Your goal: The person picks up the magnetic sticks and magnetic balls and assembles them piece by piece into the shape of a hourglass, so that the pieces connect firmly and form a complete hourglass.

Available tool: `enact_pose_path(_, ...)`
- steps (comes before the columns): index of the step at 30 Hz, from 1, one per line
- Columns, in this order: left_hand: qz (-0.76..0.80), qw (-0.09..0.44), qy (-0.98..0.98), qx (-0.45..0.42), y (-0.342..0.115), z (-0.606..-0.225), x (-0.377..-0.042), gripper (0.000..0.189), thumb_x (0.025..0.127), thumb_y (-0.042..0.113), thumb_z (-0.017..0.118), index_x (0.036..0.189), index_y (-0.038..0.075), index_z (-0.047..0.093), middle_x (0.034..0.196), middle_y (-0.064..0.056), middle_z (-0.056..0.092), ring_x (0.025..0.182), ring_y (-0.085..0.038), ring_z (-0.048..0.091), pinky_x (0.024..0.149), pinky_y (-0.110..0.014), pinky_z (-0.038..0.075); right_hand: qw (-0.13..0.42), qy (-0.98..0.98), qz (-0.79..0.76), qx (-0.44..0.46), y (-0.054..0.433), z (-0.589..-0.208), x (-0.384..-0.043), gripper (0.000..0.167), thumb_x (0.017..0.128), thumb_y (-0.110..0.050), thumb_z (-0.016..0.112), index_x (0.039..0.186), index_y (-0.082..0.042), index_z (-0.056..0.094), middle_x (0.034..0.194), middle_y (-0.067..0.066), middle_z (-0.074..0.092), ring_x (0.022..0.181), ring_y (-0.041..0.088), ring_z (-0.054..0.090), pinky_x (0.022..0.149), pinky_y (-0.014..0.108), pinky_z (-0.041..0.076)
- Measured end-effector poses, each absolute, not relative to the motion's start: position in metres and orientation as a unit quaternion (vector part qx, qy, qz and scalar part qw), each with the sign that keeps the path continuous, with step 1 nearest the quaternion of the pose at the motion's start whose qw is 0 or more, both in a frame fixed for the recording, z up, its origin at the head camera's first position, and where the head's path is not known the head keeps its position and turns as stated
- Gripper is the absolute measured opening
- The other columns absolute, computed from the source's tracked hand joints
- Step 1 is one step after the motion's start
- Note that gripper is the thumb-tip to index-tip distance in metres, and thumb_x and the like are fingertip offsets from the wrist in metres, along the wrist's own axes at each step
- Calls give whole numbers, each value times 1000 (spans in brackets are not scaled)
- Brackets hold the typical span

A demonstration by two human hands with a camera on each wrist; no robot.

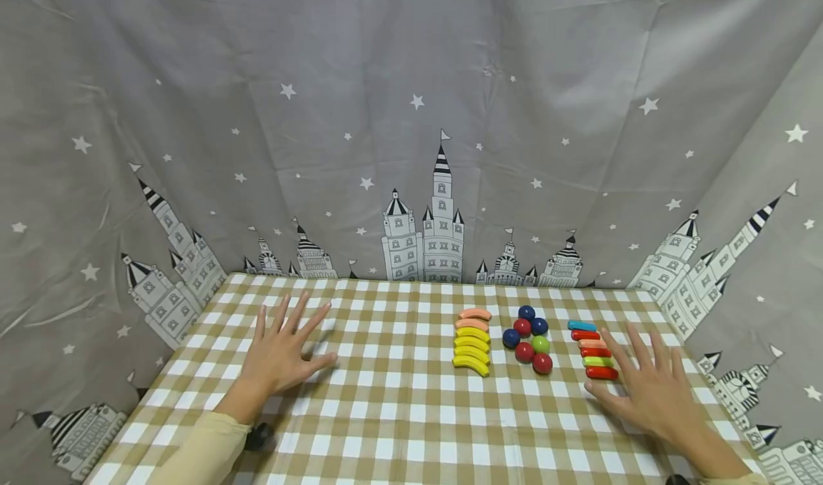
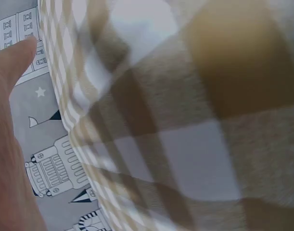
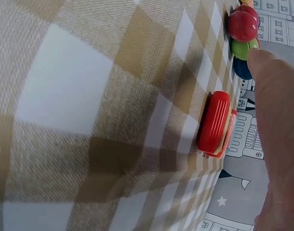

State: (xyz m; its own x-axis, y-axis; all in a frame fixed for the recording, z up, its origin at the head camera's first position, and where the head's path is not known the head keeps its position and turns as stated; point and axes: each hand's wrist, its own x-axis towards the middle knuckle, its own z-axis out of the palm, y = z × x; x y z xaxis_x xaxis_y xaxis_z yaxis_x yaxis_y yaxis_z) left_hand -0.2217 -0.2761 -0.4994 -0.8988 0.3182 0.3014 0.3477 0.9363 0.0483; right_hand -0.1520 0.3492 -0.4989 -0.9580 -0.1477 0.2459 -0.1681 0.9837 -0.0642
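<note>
My left hand point(image 1: 281, 353) is spread over the left side of the checked tablecloth point(image 1: 386, 399), holding nothing. On the right, my right hand point(image 1: 652, 385) is spread too, its fingers beside a column of short sticks point(image 1: 601, 373) in red, blue, orange and green. Left of the sticks lie several small balls point(image 1: 542, 363), coloured red, dark blue and green. Farther left is a column of curved pieces, yellow banana shapes point(image 1: 471, 352) with orange ones point(image 1: 475, 315) at the far end. The right wrist view shows the nearest red stick point(image 3: 216, 122) and a red ball point(image 3: 243, 26) beyond my thumb.
A grey curtain point(image 1: 411, 63) printed with stars and castles hangs behind the table and along both sides. The tablecloth's far edge meets the curtain. A small black object point(image 1: 259, 437) sits by my left sleeve point(image 1: 206, 449).
</note>
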Motion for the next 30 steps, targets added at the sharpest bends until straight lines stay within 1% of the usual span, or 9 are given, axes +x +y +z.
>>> enact_pose_path(2, -43, 150, -972, -177, -275, -497, -226, 91, 86, 77, 59, 160, 32, 34, 172, -10, 12, 156, -41, 4, 117, -70, 0, 129, -987, 34, 88, 350, -497, -154, 105, 82, -75, 66, 163, -25, 24, 160, 30, 25, 144, 61, 15, 108, 80, 8)
enact_pose_path(5, -40, 154, -969, -188, -273, -493, -231, 91, 85, 78, 59, 160, 32, 34, 172, -10, 12, 156, -41, 3, 118, -68, -3, 141, -984, 31, 99, 351, -494, -156, 106, 79, -75, 69, 163, -26, 26, 158, 28, 30, 140, 60, 23, 106, 79, 17)
enact_pose_path(8, -46, 151, -968, -196, -271, -488, -234, 92, 85, 77, 60, 160, 32, 34, 172, -11, 11, 156, -42, 4, 118, -65, -7, 157, -981, 27, 111, 351, -490, -159, 106, 78, -74, 71, 163, -28, 27, 156, 27, 32, 135, 58, 31, 99, 76, 27)
enact_pose_path(11, -52, 146, -965, -210, -267, -483, -236, 92, 85, 76, 61, 161, 32, 32, 172, -11, 9, 155, -43, 6, 119, -64, -6, 163, -979, 25, 116, 348, -484, -163, 106, 77, -73, 73, 163, -30, 28, 156, 27, 33, 131, 56, 37, 92, 76, 34)
enact_pose_path(17, -53, 158, -955, -246, -256, -475, -242, 95, 83, 71, 69, 162, 36, 30, 170, -12, 16, 153, -44, 18, 118, -69, 10, 138, -983, 29, 114, 339, -473, -165, 102, 78, -74, 73, 160, -29, 33, 155, 27, 35, 124, 54, 42, 88, 73, 38)
enact_pose_path(21, -61, 173, -946, -268, -245, -470, -245, 97, 80, 68, 75, 160, 34, 34, 169, -12, 20, 148, -45, 30, 113, -71, 21, 133, -983, 34, 119, 332, -469, -168, 96, 78, -70, 75, 156, -28, 39, 151, 27, 39, 118, 52, 46, 86, 69, 42)
enact_pose_path(24, -74, 166, -943, -280, -234, -466, -247, 103, 74, 66, 82, 160, 34, 35, 169, -12, 21, 143, -45, 37, 111, -71, 25, 127, -983, 46, 121, 325, -469, -171, 93, 79, -68, 77, 155, -26, 43, 144, 27, 45, 117, 50, 49, 85, 69, 44)
enact_pose_path(27, -96, 144, -942, -287, -222, -464, -247, 112, 66, 62, 89, 160, 33, 35, 169, -13, 20, 140, -46, 39, 109, -71, 27, 125, -982, 65, 125, 317, -471, -173, 91, 81, -67, 76, 154, -23, 46, 136, 27, 52, 115, 49, 52, 85, 68, 46)
enact_pose_path(30, -120, 136, -938, -294, -208, -465, -246, 115, 60, 58, 94, 158, 31, 40, 167, -15, 24, 137, -47, 42, 106, -71, 31, 130, -980, 82, 128, 308, -473, -174, 88, 82, -66, 76, 152, -23, 48, 129, 25, 57, 107, 44, 57, 82, 64, 50)
